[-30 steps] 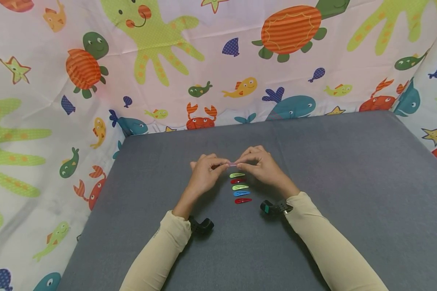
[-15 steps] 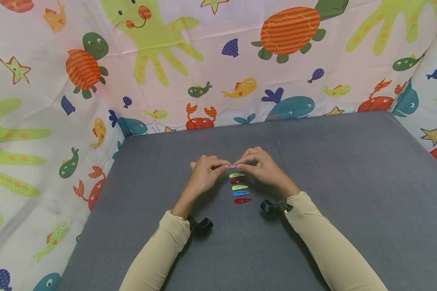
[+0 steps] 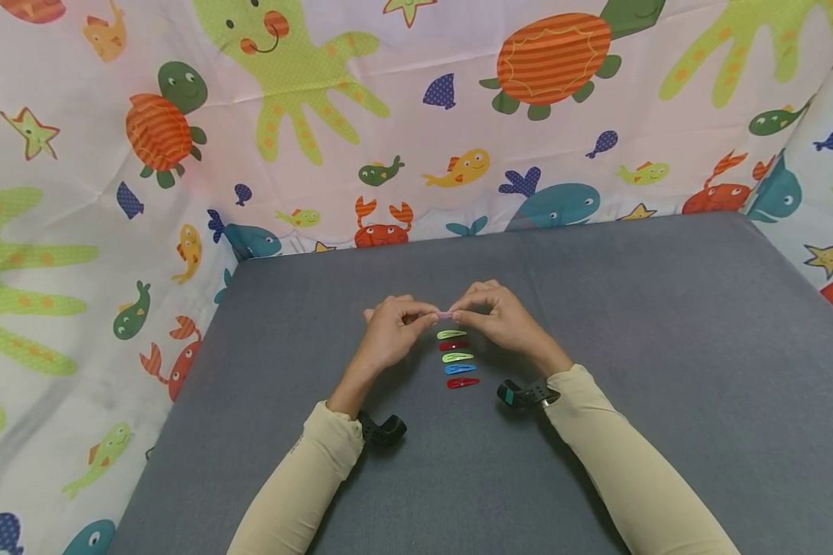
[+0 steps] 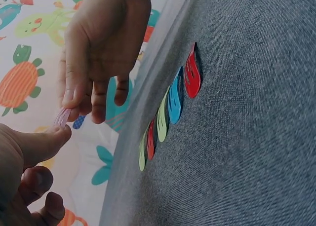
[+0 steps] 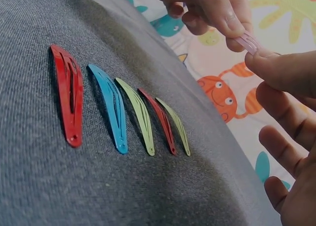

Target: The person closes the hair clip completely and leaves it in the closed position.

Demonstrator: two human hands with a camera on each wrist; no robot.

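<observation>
A pale pink snap hair clip (image 3: 444, 314) is held level between my two hands, above the table. My left hand (image 3: 390, 333) pinches one end between thumb and forefinger, and my right hand (image 3: 500, 320) pinches the other end the same way. The right wrist view shows the middle of the pink clip (image 5: 248, 42) bare between the fingertips. Just below the hands lies a column of snap clips: a yellow-green one (image 3: 452, 334), a dark red one (image 3: 453, 346), another yellow-green one (image 3: 457, 358), a blue one (image 3: 460, 369) and a red one (image 3: 463, 383) nearest me.
The clips lie on a grey cloth-covered table (image 3: 639, 370). A white curtain (image 3: 416, 208) printed with sea animals rises along its back and sides. A black wrist camera (image 3: 383, 430) sits on the left wrist and another black camera (image 3: 517, 395) on the right.
Both hands stay almost still, gripping the pink clip's ends with only slight shifts. The row of clips on the table has not moved.
</observation>
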